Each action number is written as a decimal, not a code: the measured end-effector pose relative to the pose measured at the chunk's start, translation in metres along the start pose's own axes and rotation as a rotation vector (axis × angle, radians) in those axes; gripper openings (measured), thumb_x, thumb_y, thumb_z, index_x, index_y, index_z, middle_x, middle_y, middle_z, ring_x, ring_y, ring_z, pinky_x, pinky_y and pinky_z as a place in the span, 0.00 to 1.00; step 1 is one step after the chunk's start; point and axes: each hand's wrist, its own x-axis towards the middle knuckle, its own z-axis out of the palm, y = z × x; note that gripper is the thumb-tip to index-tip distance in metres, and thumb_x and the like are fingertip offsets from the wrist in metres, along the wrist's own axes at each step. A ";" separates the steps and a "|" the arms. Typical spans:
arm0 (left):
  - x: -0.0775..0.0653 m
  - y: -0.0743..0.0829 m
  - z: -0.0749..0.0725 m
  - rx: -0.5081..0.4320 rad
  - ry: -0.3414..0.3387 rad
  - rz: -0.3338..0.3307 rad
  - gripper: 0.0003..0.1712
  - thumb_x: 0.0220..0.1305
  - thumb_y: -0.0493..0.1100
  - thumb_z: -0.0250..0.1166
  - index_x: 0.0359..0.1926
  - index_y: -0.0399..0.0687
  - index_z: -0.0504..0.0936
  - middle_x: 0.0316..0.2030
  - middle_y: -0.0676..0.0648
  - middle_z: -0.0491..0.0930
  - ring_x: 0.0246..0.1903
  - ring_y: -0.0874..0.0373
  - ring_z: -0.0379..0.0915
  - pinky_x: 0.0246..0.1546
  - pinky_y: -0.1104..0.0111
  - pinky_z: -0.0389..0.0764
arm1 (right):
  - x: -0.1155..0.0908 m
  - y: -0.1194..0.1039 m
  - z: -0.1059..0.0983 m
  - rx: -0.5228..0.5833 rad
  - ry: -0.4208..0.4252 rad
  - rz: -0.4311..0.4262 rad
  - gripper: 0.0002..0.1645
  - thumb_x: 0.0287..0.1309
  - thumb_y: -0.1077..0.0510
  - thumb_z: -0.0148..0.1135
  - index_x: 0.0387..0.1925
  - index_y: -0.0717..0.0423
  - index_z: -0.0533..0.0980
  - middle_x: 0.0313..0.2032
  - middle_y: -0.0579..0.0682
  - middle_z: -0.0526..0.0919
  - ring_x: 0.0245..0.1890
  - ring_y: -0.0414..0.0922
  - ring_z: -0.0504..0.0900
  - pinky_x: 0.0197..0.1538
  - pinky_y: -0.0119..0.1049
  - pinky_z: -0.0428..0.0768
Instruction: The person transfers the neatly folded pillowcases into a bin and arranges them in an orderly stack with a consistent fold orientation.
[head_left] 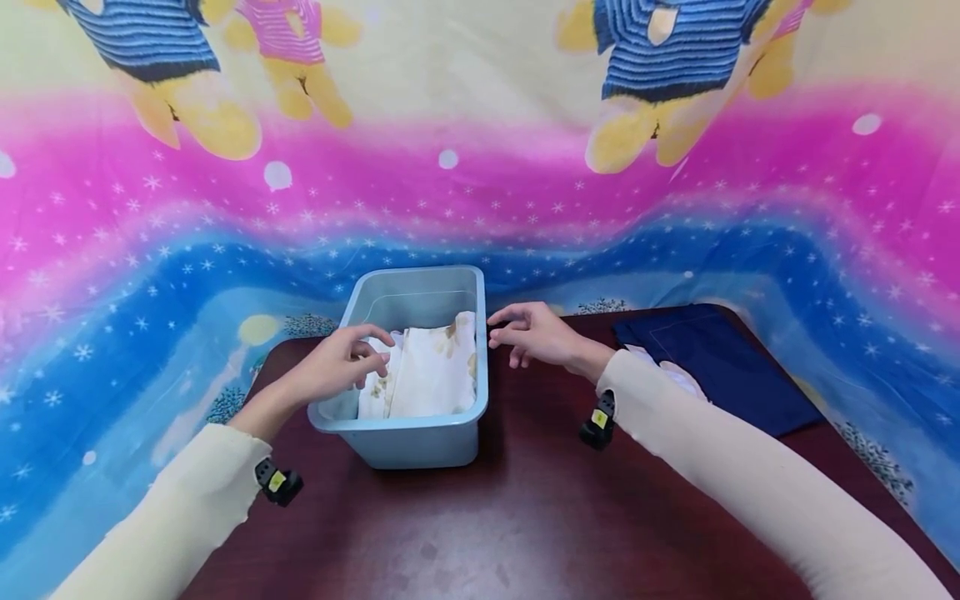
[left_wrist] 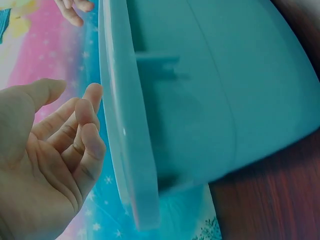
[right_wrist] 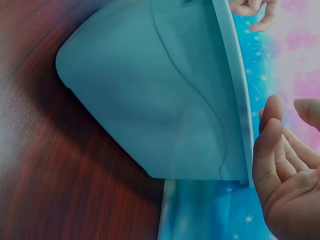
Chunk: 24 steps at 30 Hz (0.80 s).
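Observation:
A light blue plastic bin [head_left: 420, 446] stands on the dark wooden table. Inside it lie folded white cloths [head_left: 435, 375] with tan and brown patterns. My left hand [head_left: 341, 362] hovers at the bin's left rim, fingers loosely bent and holding nothing; the left wrist view shows the same hand [left_wrist: 60, 145] beside the rim, palm visible. On the other side, my right hand [head_left: 540, 333] is just right of the bin's right rim, its fingers relaxed with nothing between them. In the right wrist view that hand [right_wrist: 290, 175] is close by the rim.
Dark blue folded fabric [head_left: 720, 358] lies at the table's right, with a small white cloth [head_left: 675, 375] partly hidden behind my right sleeve. A patterned curtain [head_left: 525, 200] hangs behind the table [head_left: 480, 533]. Each wrist carries a small black camera [head_left: 597, 422].

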 end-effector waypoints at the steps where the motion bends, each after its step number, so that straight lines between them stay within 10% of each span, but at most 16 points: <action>1: -0.001 0.002 0.001 -0.003 0.003 0.002 0.17 0.75 0.44 0.58 0.60 0.45 0.75 0.36 0.44 0.87 0.23 0.52 0.74 0.23 0.63 0.75 | -0.001 0.000 -0.001 0.000 0.000 0.000 0.23 0.73 0.57 0.57 0.64 0.64 0.72 0.44 0.60 0.88 0.23 0.44 0.82 0.31 0.36 0.83; 24: -0.009 0.035 0.037 -0.112 0.020 0.114 0.15 0.74 0.43 0.59 0.58 0.46 0.76 0.35 0.46 0.87 0.28 0.52 0.76 0.31 0.61 0.79 | -0.040 0.023 -0.023 -0.067 -0.002 -0.014 0.22 0.74 0.56 0.55 0.63 0.63 0.72 0.45 0.59 0.88 0.25 0.47 0.83 0.31 0.38 0.83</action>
